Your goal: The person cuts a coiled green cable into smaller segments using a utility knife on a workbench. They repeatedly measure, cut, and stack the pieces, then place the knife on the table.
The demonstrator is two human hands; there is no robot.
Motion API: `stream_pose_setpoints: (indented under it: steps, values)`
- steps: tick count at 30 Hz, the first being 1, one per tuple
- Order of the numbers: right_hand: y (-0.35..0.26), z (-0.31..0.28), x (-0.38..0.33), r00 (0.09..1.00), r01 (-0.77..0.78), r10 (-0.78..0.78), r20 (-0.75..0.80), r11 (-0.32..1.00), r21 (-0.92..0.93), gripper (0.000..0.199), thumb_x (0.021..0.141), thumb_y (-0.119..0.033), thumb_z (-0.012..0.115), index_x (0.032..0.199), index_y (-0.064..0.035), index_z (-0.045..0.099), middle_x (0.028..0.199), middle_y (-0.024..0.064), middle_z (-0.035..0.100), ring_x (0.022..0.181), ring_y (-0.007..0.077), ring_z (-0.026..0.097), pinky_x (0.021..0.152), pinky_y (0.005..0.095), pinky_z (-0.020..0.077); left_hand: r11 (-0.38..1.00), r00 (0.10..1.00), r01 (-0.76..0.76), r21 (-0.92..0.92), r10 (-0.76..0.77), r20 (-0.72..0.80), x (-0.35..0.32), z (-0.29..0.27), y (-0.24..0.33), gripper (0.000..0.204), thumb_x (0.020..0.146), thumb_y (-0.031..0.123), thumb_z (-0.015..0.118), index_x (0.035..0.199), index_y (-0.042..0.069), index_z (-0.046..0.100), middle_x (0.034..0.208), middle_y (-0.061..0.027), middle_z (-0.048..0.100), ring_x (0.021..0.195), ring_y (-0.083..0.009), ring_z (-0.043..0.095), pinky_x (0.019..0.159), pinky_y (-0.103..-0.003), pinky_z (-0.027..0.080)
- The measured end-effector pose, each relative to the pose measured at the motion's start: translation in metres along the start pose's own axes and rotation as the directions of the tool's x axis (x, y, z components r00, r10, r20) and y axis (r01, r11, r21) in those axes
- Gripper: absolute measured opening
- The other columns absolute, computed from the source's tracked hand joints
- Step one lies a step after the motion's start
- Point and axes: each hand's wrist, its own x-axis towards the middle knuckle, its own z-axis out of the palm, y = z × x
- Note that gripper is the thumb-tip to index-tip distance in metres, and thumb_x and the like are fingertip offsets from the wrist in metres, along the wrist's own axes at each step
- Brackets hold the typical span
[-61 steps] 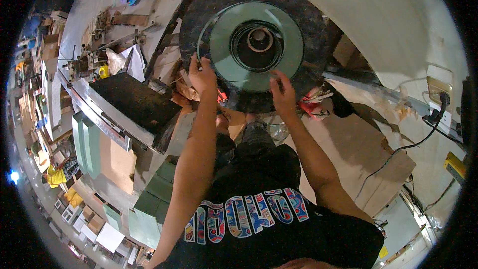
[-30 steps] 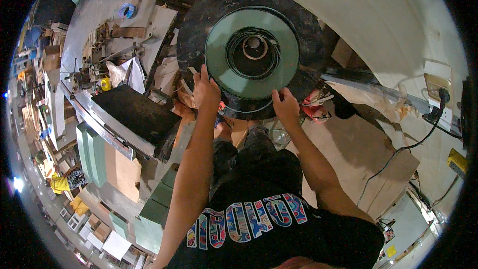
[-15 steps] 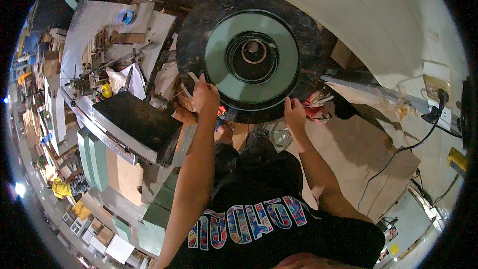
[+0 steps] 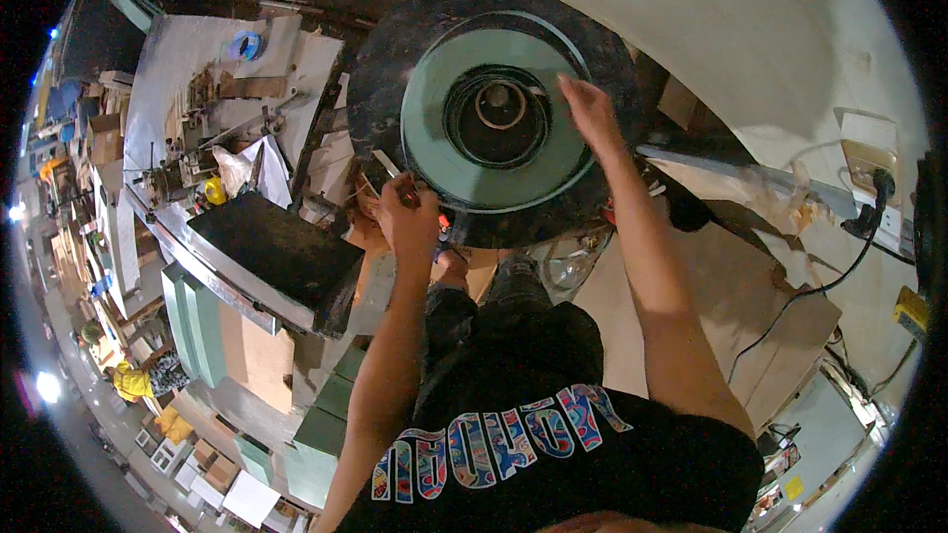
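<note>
My left hand [image 4: 410,222] has its grip closed around a thin pale stick-like tool [image 4: 387,165], the tip of which pokes up toward the lower left edge of the big reel; what kind of tool it is I cannot tell. My right hand [image 4: 590,114] lies open and flat, fingers spread, palm against the right face of the pale green wound coil of flat tape [image 4: 439,153], holding nothing.

That coil sits around a dark round hub with a small ring at its centre [image 4: 499,109], all backed by a wide black round disc [image 4: 380,59] that stands out in front of my chest, near a cream-coloured wall [image 4: 750,30]. I judge the whole reel heavy and stiff as one body, while the wound layers look thin and likely to slip or spring loose at the outer turn. Pressing on the flat face, or taking the black rim, seems safer to me than pinching the green edge.

To my left a dark metal-edged desk [image 4: 262,247] carries clutter, and a black cable [image 4: 810,286] runs across brown cardboard sheets on the floor [image 4: 750,316].
</note>
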Motion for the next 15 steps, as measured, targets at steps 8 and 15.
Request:
stream_pose_setpoints:
  steps: [8, 15]
  values:
    - [-0.122, 0.065, -0.039, 0.919, -0.158, -0.064, 0.388, 0.844, 0.513, 0.047, 0.103, -0.046, 0.07, 0.126, -0.0055, 0.071, 0.113, 0.0078, 0.079, 0.095, 0.0114, 0.073, 0.075, 0.0247, 0.0591, 0.998, 0.966, -0.042, -0.047, 0.053, 0.255, -0.106, -0.027, -0.002, 0.036, 0.093, 0.008, 0.076, 0.124, 0.003, 0.056, 0.099, -0.0077, 0.07, 0.086, -0.016, 0.069, 0.077, -0.032, 0.057]
    - [-0.107, 0.057, -0.086, 0.919, -0.189, -0.053, 0.391, 0.811, 0.554, 0.027, 0.102, -0.017, 0.073, 0.126, -0.0069, 0.071, 0.109, 0.007, 0.08, 0.096, 0.0121, 0.074, 0.075, 0.0268, 0.0589, 0.954, 0.872, -0.298, 0.041, 0.254, 0.418, -0.126, -0.041, -0.016, 0.034, 0.089, 0.01, 0.082, 0.119, 0.006, 0.066, 0.094, -0.0096, 0.07, 0.085, -0.026, 0.069, 0.078, -0.04, 0.057]
